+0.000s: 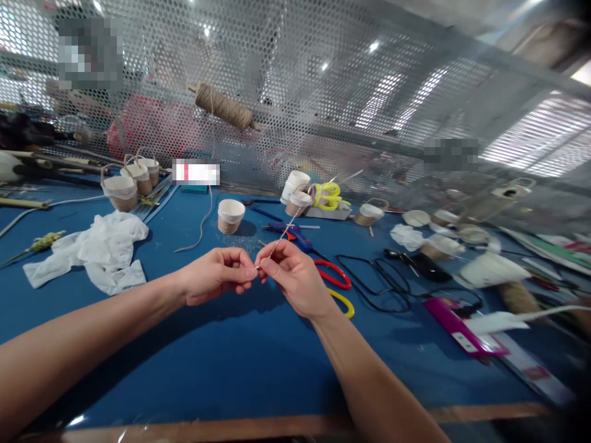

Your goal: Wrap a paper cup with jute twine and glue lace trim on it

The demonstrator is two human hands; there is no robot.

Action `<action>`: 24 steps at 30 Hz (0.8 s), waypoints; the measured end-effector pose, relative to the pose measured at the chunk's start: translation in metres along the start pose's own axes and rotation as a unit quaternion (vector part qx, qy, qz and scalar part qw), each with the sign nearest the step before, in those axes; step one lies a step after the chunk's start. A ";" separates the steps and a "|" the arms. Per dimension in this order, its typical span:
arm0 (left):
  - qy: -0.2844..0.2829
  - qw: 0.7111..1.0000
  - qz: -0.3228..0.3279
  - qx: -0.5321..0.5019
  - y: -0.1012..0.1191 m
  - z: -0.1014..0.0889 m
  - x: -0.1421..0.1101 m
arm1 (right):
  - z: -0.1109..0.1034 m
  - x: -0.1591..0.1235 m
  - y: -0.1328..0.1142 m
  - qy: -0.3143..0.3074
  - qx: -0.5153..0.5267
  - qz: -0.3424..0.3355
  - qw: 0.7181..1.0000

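My left hand and my right hand meet above the blue table, fingertips pinched together. Between them runs a thin pale strand of twine, which rises up and away toward a small white-lined cup near the mesh. Both hands are closed on this strand. A spool of jute twine hangs on the perforated screen above. Another small cup stands just beyond my hands. Under my right hand lie scissors with red and yellow handles and a blue glue gun.
White cloth lies crumpled at left. Small basket cups stand at back left. Black cable, a pink tool, yellow scissors and more cups crowd the right. A person in red sits behind the mesh.
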State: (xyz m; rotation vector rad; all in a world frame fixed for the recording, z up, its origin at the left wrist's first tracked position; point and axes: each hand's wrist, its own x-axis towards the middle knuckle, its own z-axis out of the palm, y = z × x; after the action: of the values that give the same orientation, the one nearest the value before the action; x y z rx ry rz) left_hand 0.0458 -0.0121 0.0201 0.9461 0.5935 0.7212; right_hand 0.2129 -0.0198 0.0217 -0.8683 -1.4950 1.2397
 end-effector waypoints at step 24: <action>0.003 1.000 0.009 -0.021 -0.002 0.009 -0.006 | 0.003 -0.005 -0.001 0.012 -0.021 -0.082 0.996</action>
State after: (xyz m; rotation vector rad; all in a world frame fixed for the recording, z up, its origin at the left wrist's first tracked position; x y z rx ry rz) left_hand 0.0494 -0.0221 0.0229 0.9112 0.5742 0.7508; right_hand 0.2118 -0.0252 0.0218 -0.7697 -1.5459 1.0770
